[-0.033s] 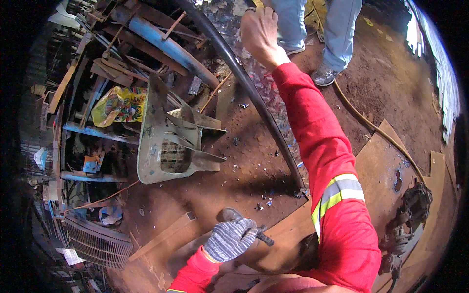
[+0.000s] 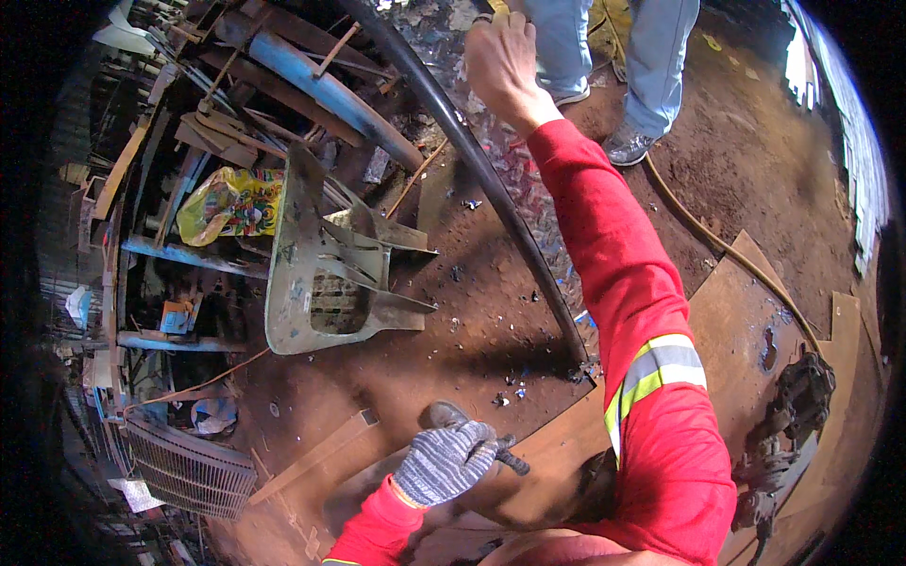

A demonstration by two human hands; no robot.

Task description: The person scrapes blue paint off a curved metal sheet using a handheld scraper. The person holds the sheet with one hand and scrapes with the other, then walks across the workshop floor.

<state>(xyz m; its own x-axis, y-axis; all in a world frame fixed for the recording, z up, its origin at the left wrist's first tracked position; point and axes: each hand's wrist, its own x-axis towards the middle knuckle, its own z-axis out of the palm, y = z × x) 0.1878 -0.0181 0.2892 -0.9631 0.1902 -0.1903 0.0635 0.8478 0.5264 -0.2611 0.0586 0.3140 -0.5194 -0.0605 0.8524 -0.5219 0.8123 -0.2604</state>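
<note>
My left hand [image 2: 444, 464], in a grey knitted glove, is closed low in the view around a dark rod-like piece [image 2: 512, 457]; its short end sticks out to the right, and the rest is hidden. My bare right hand [image 2: 502, 68] reaches far forward to the top edge with its fingers curled. Something yellow [image 2: 497, 6] shows at those fingertips, cut off by the frame, so I cannot make out what is held. Left of my right arm runs a long black bar [image 2: 472, 160], with shiny crumpled scraps [image 2: 514, 156] beside it.
A person in light jeans [image 2: 651, 66] stands just beyond my right hand. On the left, a plastic chair [image 2: 321, 274] lies tipped over by blue metal beams [image 2: 326, 85] and a yellow bag [image 2: 226, 208]. A hose [image 2: 698, 226] and dark machinery [image 2: 797, 406] lie right.
</note>
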